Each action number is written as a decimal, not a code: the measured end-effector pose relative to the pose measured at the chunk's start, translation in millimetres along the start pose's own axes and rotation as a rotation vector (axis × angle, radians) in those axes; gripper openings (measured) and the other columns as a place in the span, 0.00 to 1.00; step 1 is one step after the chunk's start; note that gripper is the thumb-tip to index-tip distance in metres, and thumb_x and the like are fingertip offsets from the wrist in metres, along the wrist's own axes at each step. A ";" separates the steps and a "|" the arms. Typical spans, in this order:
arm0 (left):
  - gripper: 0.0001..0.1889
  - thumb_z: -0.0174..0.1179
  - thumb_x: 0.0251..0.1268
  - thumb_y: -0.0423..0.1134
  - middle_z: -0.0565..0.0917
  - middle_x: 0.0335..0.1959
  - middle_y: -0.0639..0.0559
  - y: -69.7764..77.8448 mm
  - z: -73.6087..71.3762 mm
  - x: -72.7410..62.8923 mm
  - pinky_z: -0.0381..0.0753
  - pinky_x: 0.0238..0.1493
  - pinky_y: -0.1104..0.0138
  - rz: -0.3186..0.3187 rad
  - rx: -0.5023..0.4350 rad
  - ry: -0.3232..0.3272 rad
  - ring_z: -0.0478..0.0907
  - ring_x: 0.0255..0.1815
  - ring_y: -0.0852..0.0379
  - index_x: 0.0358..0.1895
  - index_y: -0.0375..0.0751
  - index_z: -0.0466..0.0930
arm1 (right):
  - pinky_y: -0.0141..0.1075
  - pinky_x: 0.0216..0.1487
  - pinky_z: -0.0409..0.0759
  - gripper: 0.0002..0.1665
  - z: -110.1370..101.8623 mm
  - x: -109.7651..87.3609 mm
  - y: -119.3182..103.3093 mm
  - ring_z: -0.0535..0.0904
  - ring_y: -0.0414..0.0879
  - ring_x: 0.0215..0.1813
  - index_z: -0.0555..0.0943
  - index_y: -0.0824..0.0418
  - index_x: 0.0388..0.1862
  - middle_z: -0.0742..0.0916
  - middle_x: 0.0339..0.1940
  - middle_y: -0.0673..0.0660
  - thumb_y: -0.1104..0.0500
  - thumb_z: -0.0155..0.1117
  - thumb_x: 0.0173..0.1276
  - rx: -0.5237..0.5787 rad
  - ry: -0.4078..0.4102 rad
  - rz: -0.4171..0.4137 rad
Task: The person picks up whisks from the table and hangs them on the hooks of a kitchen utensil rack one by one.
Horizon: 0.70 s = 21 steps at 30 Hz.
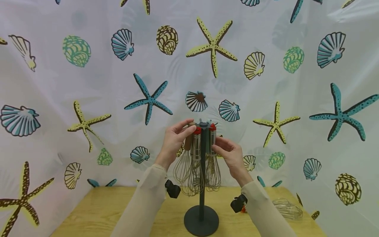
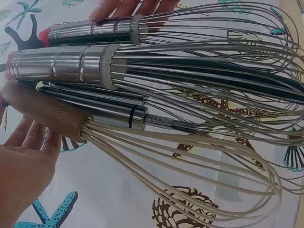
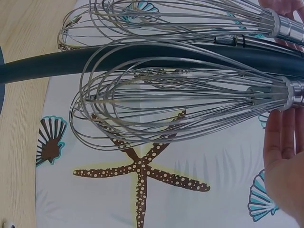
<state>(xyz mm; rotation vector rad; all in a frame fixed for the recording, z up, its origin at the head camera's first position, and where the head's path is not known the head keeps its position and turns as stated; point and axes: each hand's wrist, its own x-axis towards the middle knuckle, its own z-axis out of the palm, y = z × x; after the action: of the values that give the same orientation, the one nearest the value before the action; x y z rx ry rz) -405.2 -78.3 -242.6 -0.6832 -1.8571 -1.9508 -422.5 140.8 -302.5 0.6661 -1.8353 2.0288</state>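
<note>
A dark stand (image 1: pixel 202 177) with a round base holds several whisks hanging from its top. My left hand (image 1: pixel 174 140) is at the upper left of the stand and pinches the top of a wooden-handled whisk (image 2: pixel 52 111) with pale wires. Beside it hangs a metal-handled whisk (image 2: pixel 59 64) with a red end. My right hand (image 1: pixel 232 154) is on the other side, its fairly straight fingers (image 3: pixel 287 133) reaching behind another metal-handled whisk (image 3: pixel 190 90) and touching near its handle. The right thumb lies outside the right wrist view.
On the wooden table (image 1: pixel 100 210), a loose whisk (image 1: pixel 287 209) lies at the right, partly behind the right forearm. A curtain (image 1: pixel 97 75) printed with shells and starfish surrounds the table. Another metal handle (image 2: pixel 118 111) hangs behind the wooden one.
</note>
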 end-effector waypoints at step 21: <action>0.20 0.64 0.67 0.42 0.78 0.64 0.45 -2.3 2.0 2.6 0.69 0.69 0.52 0.013 -0.026 -0.003 0.75 0.66 0.54 0.61 0.46 0.79 | 0.36 0.47 0.85 0.20 -20.3 -9.0 11.0 0.86 0.41 0.44 0.81 0.66 0.55 0.88 0.50 0.57 0.61 0.69 0.65 0.022 0.013 0.029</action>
<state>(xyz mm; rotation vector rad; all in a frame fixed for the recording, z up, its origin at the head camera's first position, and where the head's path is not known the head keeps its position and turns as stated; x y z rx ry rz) -408.4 -76.0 -242.9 -0.7048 -1.8270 -1.9699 -423.3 160.2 -317.8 0.6341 -1.8281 2.0700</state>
